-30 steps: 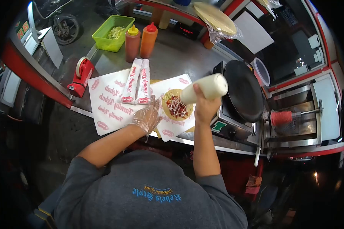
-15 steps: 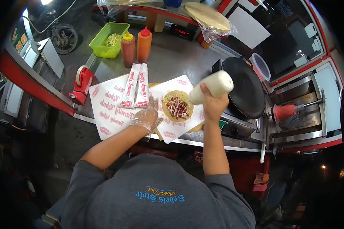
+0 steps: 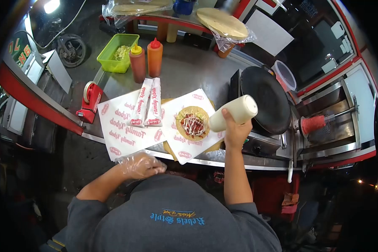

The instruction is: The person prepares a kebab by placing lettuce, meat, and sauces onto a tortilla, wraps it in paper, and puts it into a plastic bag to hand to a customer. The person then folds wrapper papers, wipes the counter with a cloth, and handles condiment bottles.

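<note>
My right hand [image 3: 238, 132] is wrapped round a white squeeze bottle [image 3: 235, 112], tilted with its base up to the right. Its nozzle end is hidden behind my fingers and points toward a round flatbread [image 3: 181, 126] topped with shredded greens, red filling and white sauce lines. Under the flatbread lies a printed paper sheet [image 3: 178, 149] on a wooden board. My left hand [image 3: 143, 166], in a clear plastic glove, hovers at the counter's front edge near my chest, fingers curled in. Left of the flatbread, two wrapped kebabs [image 3: 141, 103] rest on more printed paper [image 3: 121, 138].
Two sauce bottles [image 3: 154, 59] and a green tub [image 3: 112, 64] of shredded greens stand at the back left. A red tape dispenser [image 3: 89, 103] sits at the left edge. To the right are a black round griddle [image 3: 266, 98] and a spit with meat [image 3: 311, 124].
My left hand has drawn back from the paper toward my chest, its fingers curling. The bottle in my right hand has come slightly lower, and more white sauce lines show on the filling.
</note>
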`<state>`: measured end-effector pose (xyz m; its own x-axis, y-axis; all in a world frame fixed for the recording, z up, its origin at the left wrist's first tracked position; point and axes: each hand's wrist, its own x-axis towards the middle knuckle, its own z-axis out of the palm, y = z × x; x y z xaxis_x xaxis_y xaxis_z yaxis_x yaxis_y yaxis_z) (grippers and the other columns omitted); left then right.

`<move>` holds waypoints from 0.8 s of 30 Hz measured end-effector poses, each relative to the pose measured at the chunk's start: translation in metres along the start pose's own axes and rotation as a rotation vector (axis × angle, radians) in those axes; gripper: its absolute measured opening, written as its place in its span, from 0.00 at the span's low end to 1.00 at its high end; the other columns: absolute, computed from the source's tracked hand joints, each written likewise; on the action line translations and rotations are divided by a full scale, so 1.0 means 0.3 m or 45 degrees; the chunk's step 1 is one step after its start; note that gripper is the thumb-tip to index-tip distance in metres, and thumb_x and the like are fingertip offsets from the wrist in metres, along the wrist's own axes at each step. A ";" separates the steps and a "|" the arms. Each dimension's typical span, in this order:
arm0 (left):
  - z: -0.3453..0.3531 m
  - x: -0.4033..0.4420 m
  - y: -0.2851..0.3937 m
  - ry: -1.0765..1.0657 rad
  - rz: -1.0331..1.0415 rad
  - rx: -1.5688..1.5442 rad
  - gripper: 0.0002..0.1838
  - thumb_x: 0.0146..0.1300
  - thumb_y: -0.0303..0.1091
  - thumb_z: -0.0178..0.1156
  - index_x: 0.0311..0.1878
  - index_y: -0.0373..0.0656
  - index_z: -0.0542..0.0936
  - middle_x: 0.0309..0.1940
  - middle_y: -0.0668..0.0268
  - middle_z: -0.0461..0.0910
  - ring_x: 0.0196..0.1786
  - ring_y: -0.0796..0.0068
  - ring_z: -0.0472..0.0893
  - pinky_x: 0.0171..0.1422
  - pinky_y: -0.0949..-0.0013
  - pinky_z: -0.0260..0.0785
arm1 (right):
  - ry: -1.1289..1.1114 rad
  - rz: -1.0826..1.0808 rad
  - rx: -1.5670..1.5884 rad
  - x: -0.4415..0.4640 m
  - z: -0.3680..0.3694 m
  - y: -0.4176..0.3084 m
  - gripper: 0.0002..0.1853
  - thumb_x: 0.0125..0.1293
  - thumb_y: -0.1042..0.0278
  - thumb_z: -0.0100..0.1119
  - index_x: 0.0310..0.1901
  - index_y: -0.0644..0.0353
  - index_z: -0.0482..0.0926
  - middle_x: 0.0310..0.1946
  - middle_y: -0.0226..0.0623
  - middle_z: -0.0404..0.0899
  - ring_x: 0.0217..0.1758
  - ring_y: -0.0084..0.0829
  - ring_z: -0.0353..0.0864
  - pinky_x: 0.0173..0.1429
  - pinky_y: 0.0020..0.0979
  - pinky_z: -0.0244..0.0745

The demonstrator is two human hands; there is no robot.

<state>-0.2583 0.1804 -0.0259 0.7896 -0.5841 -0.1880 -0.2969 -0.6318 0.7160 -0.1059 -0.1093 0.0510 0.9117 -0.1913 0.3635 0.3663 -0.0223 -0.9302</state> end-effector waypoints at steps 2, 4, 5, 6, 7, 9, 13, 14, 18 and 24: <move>-0.016 0.049 0.032 0.142 -0.156 -0.064 0.19 0.77 0.47 0.58 0.60 0.44 0.84 0.52 0.52 0.86 0.53 0.51 0.86 0.59 0.54 0.78 | -0.031 -0.078 -0.066 -0.031 0.041 0.051 0.24 0.59 0.74 0.81 0.56 0.68 0.82 0.46 0.38 0.88 0.47 0.28 0.87 0.57 0.32 0.81; 0.013 0.148 0.041 0.462 -0.099 0.131 0.19 0.76 0.45 0.60 0.57 0.41 0.84 0.50 0.50 0.86 0.51 0.50 0.85 0.58 0.53 0.77 | -0.034 -0.144 -0.082 -0.020 0.111 0.072 0.22 0.59 0.73 0.81 0.52 0.67 0.82 0.45 0.38 0.88 0.46 0.29 0.87 0.57 0.32 0.81; 0.056 0.214 -0.001 0.644 0.011 0.265 0.18 0.75 0.44 0.60 0.57 0.41 0.84 0.49 0.50 0.85 0.50 0.49 0.85 0.57 0.52 0.77 | -0.013 -0.101 -0.050 0.011 0.129 0.066 0.20 0.59 0.73 0.81 0.51 0.67 0.82 0.45 0.38 0.88 0.46 0.28 0.87 0.56 0.32 0.81; 0.113 0.287 -0.063 0.824 0.124 0.400 0.18 0.75 0.44 0.60 0.56 0.41 0.84 0.49 0.49 0.85 0.49 0.48 0.85 0.56 0.51 0.77 | 0.008 -0.057 -0.017 0.039 0.141 0.064 0.19 0.60 0.73 0.80 0.50 0.67 0.82 0.44 0.38 0.88 0.46 0.28 0.87 0.56 0.31 0.81; 0.142 0.330 -0.095 1.002 0.244 0.535 0.17 0.74 0.43 0.60 0.56 0.40 0.84 0.49 0.49 0.84 0.48 0.48 0.85 0.55 0.50 0.76 | -0.001 -0.036 0.003 0.068 0.122 0.078 0.19 0.61 0.72 0.80 0.50 0.67 0.83 0.44 0.38 0.89 0.46 0.28 0.87 0.54 0.30 0.81; 0.134 0.364 -0.089 0.880 0.078 0.344 0.17 0.74 0.42 0.60 0.56 0.40 0.84 0.50 0.50 0.83 0.47 0.47 0.85 0.54 0.49 0.76 | 0.057 -0.045 -0.072 0.069 0.081 0.068 0.19 0.60 0.73 0.79 0.51 0.67 0.83 0.45 0.39 0.89 0.46 0.28 0.88 0.53 0.32 0.82; 0.093 0.381 -0.039 0.755 -0.118 0.212 0.12 0.73 0.39 0.60 0.49 0.42 0.83 0.46 0.51 0.83 0.45 0.48 0.85 0.51 0.47 0.77 | 0.053 -0.145 -0.051 0.016 0.105 0.152 0.19 0.61 0.69 0.79 0.50 0.67 0.82 0.46 0.41 0.89 0.48 0.31 0.88 0.54 0.36 0.83; 0.101 0.383 -0.047 0.748 -0.122 0.250 0.11 0.73 0.39 0.60 0.48 0.42 0.83 0.44 0.51 0.83 0.44 0.48 0.85 0.51 0.47 0.77 | 0.000 -0.049 -0.116 0.034 0.113 0.186 0.22 0.61 0.66 0.79 0.52 0.68 0.80 0.47 0.43 0.88 0.49 0.32 0.88 0.54 0.37 0.83; 0.163 0.281 -0.104 0.518 0.083 0.330 0.10 0.74 0.36 0.57 0.47 0.42 0.83 0.43 0.51 0.84 0.45 0.45 0.85 0.53 0.46 0.76 | -0.048 0.416 -0.174 0.261 0.252 0.379 0.35 0.63 0.57 0.78 0.61 0.68 0.68 0.51 0.50 0.83 0.50 0.40 0.87 0.53 0.43 0.85; 0.015 -0.092 0.091 -0.471 -0.113 0.003 0.18 0.77 0.40 0.54 0.60 0.41 0.83 0.55 0.47 0.85 0.60 0.47 0.83 0.66 0.50 0.73 | -0.145 0.989 -0.361 0.511 0.421 0.544 0.44 0.68 0.52 0.73 0.73 0.61 0.54 0.59 0.53 0.76 0.52 0.50 0.86 0.46 0.56 0.86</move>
<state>-0.2906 0.1769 -0.0044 0.5654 -0.6710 -0.4796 -0.2373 -0.6892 0.6846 0.1172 -0.0183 -0.0387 0.9045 -0.1541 -0.3977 -0.4211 -0.1738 -0.8902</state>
